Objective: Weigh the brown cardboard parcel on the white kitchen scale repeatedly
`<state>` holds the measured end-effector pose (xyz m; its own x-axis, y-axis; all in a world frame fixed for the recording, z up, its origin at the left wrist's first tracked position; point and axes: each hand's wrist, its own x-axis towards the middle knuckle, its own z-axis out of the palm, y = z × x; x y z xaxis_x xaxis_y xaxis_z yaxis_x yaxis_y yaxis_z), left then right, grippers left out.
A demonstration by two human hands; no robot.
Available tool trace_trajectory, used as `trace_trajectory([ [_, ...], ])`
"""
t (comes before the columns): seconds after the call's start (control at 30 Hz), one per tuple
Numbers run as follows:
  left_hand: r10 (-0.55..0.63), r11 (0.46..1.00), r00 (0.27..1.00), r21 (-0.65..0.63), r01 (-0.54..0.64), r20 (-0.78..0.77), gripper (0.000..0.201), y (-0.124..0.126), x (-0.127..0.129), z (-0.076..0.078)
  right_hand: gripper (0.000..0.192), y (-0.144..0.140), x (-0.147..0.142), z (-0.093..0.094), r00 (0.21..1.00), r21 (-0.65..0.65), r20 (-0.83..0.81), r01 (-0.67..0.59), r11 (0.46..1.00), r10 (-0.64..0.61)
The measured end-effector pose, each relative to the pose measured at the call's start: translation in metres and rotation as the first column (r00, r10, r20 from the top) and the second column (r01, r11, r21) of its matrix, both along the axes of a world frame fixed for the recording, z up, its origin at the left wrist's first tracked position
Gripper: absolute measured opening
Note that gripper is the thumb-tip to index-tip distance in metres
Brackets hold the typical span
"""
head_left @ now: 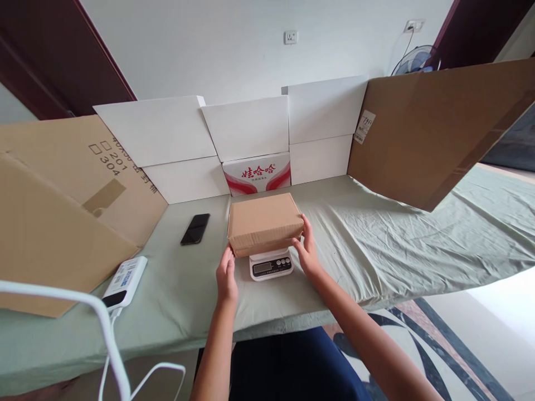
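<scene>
A closed brown cardboard box (265, 220) lies level between my two hands, over a small white kitchen scale (271, 268). My left hand (227, 275) presses against its front left corner. At the right side my right hand (307, 248) grips it, with the thumb at the front lower edge and the fingers along the side. Only the front of the scale shows, with its grey display and round buttons; the box hides the weighing plate. Whether the box rests on the plate or is held just above it, I cannot tell.
A black phone (195, 229) lies left of the box. Nearer is a white power bank (125, 283) with a cable (106, 328). White boxes (246, 128) line the back, and large cardboard panels (426, 128) flank both sides. A green cloth (184, 301) covers the table.
</scene>
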<state>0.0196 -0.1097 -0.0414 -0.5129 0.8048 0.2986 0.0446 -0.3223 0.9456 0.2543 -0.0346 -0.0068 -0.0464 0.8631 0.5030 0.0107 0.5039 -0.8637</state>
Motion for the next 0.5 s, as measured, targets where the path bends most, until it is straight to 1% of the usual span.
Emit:
trace_trajectory([
  [0.07, 0.001, 1.0, 1.0, -0.003, -0.001, 0.012, 0.076, 0.004, -0.002, 0.003, 0.073, 0.004, -0.001, 0.004, 1.0, 0.01, 0.008, -0.008, 1.0, 0.008],
  [0.13, -0.005, 1.0, 1.0, 0.001, 0.005, 0.029, 0.078, 0.011, -0.006, 0.009, 0.072, 0.012, -0.003, 0.012, 1.0, 0.018, 0.006, -0.029, 0.999, 0.029],
  [0.2, -0.02, 1.0, 0.999, 0.021, 0.02, 0.037, 0.079, 0.024, -0.014, 0.021, 0.073, 0.025, -0.007, 0.023, 0.998, 0.035, -0.007, -0.056, 0.998, 0.057],
  [0.3, -0.053, 0.996, 0.998, 0.067, 0.052, 0.019, 0.074, 0.054, -0.026, 0.04, 0.075, 0.056, -0.017, 0.035, 0.993, 0.077, -0.049, -0.107, 0.991, 0.111],
  [0.37, -0.065, 0.996, 0.998, 0.068, 0.064, 0.011, 0.071, 0.078, -0.033, 0.048, 0.075, 0.08, -0.025, 0.035, 0.985, 0.093, -0.09, -0.142, 0.986, 0.15],
  [0.4, -0.064, 0.997, 0.998, 0.053, 0.063, 0.012, 0.07, 0.09, -0.036, 0.049, 0.075, 0.091, -0.029, 0.031, 0.98, 0.093, -0.111, -0.155, 0.983, 0.165],
  [0.43, -0.061, 0.997, 0.998, 0.037, 0.061, 0.012, 0.069, 0.1, -0.037, 0.047, 0.075, 0.102, -0.033, 0.027, 0.978, 0.086, -0.134, -0.152, 0.985, 0.162],
  [0.5, -0.048, 0.999, 0.999, 0.022, 0.048, 0.008, 0.066, 0.117, -0.039, 0.04, 0.074, 0.117, -0.038, 0.015, 0.977, 0.055, -0.157, -0.135, 0.989, 0.142],
])
